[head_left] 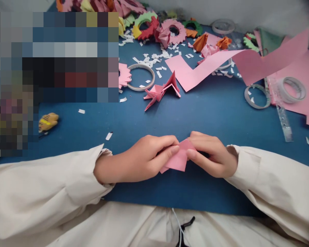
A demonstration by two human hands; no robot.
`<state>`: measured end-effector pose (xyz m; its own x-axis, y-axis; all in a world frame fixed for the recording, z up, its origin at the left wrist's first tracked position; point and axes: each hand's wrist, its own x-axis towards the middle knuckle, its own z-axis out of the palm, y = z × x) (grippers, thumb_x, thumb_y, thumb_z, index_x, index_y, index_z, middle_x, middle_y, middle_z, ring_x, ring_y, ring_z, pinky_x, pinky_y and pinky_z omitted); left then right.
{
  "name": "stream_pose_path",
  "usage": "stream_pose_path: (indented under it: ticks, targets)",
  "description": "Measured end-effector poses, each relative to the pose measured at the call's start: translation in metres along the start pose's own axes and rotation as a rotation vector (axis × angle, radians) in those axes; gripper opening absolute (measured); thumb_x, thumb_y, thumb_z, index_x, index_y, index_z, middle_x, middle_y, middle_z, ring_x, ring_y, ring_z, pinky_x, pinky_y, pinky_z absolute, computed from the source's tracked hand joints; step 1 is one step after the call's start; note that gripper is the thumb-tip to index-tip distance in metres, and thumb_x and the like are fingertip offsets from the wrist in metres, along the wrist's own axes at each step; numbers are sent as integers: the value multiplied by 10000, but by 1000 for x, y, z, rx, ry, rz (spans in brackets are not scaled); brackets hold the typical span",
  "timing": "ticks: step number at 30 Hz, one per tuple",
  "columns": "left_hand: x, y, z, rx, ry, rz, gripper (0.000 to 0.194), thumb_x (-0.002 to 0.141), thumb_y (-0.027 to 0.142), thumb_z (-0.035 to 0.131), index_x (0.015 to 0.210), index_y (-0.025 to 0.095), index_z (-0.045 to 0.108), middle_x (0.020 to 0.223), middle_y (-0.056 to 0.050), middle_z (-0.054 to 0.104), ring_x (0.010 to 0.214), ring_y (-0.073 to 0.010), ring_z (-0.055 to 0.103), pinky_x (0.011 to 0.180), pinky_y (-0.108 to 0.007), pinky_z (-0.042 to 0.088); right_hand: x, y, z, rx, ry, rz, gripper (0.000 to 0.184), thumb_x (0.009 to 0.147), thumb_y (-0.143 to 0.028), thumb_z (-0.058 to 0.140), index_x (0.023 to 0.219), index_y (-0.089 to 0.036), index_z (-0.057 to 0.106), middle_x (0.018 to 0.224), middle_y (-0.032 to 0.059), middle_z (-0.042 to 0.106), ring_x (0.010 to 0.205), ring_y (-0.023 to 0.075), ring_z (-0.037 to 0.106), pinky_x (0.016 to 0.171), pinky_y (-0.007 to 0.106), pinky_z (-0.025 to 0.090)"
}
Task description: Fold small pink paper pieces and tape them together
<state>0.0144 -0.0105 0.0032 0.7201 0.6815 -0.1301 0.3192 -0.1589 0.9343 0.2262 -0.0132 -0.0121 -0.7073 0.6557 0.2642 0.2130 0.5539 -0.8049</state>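
- Here's the blue tabletop (144, 123), busy along its far side
- Colourful folded-paper rings (153, 29) crowd up there
- White paper scraps (159, 73) scatter everywhere below them
- Centre, a folded pink paper piece (159, 92), a pale tape ring (141, 89) just beside
- Over right, a clear perforated strip (284, 121)
- Far left, a small yellow-orange figurine (49, 121)

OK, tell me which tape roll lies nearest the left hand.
The thin roll beside the pink toothed paper ring, with white scraps inside it; it lies farthest left of the rolls, closest to the left hand.
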Motion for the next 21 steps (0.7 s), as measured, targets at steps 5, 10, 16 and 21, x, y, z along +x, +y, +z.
stream_pose_path:
  ticks: [5,10,16,21]
  targets:
    - [1,2,-3,-104,3,-50,265,961,264,377,766,159,521,563,67,494,512,-59,440,505,-164,347,-3,0,-5,226,-15,31,206,925,-172,380,777,-142,521,661,11,530,618,85,484,618,210,405]
    - [-1,4,-3,-93,-32,-40,256,957,278,375,796,156,531,556,74,481,486,-50,423,482,-167,322,-3,1,-4,260,-23,39,193,944,-216,411,838,-132,549,679,7,539,626,77,482,628,199,406]
    - [-1,2,-4,-55,-51,-35,255,955,255,370,770,151,510,564,77,469,493,-40,414,493,-164,319,-1,1,-5,193,-70,69,266,969,-274,394,782,-142,528,658,12,538,605,82,463,616,207,393]
    - [0,2,-3,-46,-69,-14,230,947,212,388,748,161,492,565,77,481,505,-45,414,516,-168,326,1,2,-3,98,-63,34,270,957,-250,431,716,-152,500,596,-20,475,555,69,391,581,192,353]
